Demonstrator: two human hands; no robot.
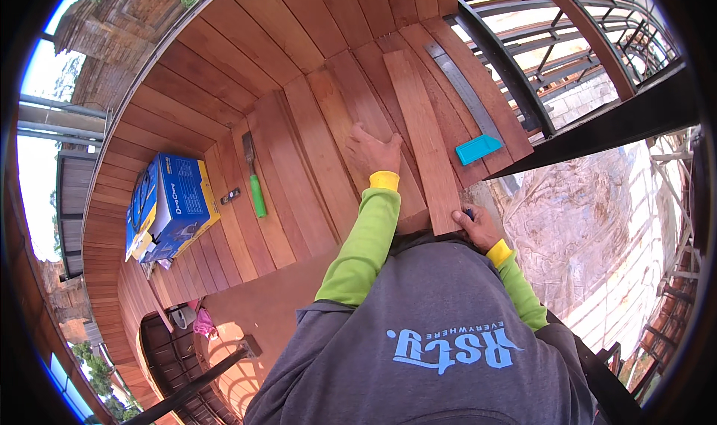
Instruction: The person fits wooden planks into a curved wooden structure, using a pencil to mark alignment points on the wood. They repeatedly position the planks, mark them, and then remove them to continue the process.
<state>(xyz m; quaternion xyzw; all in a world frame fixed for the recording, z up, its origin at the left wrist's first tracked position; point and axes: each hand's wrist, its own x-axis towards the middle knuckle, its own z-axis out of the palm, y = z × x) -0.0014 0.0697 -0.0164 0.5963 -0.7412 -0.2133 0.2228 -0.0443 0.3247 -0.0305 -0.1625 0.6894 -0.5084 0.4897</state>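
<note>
My left hand [373, 150] lies on a reddish-brown wooden board, its thumb apart from the other fingers. A loose narrow plank [423, 137] slants over the laid boards just to the right of it. At the plank's near end is my right hand [482, 228], its fingers curled and the thumb against the plank's edge. A small dark-blue object [469, 213] sticks out of that hand; its kind is too hidden to tell. Right of the plank, a try square [464, 92] with a metal blade and turquoise handle lies on the boards.
On the left, a chisel [255, 182] with a green handle lies near a small dark metal piece [230, 196]. Beyond them stands an open blue and yellow box [179, 201]. Curved wooden panelling [216, 59] rises behind. A black metal beam [597, 122] crosses at right.
</note>
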